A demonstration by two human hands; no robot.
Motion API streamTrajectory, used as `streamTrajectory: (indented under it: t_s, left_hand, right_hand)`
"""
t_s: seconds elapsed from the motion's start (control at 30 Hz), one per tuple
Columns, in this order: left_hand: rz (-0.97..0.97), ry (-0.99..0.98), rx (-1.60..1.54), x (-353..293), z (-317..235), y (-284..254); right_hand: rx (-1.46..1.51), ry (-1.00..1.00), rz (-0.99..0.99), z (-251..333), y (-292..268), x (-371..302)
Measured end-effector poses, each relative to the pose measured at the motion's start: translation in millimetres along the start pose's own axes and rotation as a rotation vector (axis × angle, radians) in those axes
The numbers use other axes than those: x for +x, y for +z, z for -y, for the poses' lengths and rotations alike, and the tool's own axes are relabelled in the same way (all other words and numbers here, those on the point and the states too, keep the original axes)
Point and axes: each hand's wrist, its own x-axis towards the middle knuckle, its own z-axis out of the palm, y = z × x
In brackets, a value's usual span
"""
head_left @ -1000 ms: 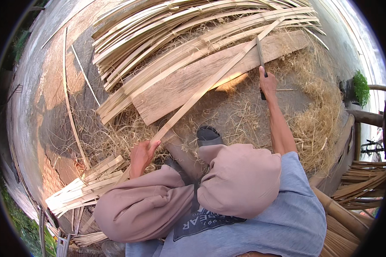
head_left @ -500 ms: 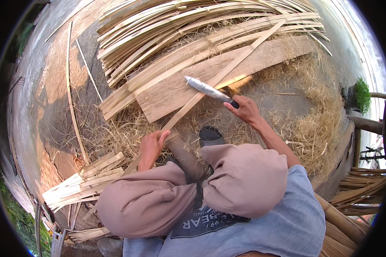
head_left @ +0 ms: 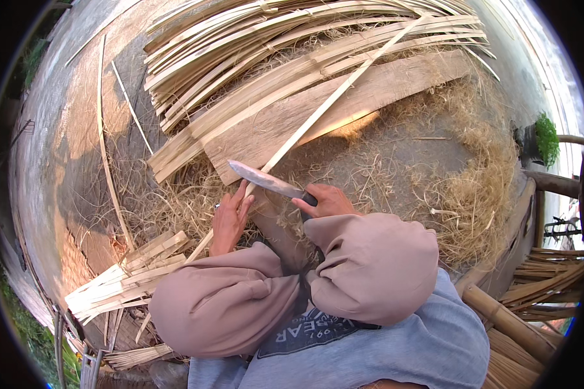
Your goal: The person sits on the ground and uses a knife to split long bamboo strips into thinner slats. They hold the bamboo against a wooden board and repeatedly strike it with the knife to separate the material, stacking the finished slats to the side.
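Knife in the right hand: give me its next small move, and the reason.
I'd probably ease the knife slightly up the pale strip, away from the left hand. The blade, its handle in the right hand, crosses the strip close to the left fingertips, while the strip beyond offers more room.

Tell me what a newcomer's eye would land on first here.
Probably the knife in the right grip, its blade slanting across a long pale strip just beyond the left grip, near the picture's middle. Next, the layered strips spread across the top, beyond a broad wooden board. Then the curly shavings strewn over the ground at right.
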Motion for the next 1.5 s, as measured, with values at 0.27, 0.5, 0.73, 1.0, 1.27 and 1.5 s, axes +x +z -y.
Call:
streamTrajectory:
  t_s: [0.27,0.5,0.73,1.0,1.27,1.5]
  left_hand:
    - [-0.014,0.038,-0.083,7,12,8]
    - [-0.011,-0.007,-0.075,0,7,-9]
    - [0.047,-0.026,-0.135,-10,36,-32]
    - [-0.015,-0.048,-0.019,-37,67,-51]
    - [-0.062,0.070,-0.257,-37,83,-29]
    - [-0.140,0.055,-0.193,-49,85,-27]
  right_hand:
    - [-0.081,0.471,-0.619,-192,-174,62]
    - [-0.028,0.040,-0.058,-50,-46,32]
    - [-0.009,0.390,-0.469,-137,-135,73]
    - [-0.202,0.175,-0.416,-144,-118,67]
    - [-0.106,0.180,-0.129,-90,-81,43]
    - [-0.102,0.400,-0.332,-112,-124,49]
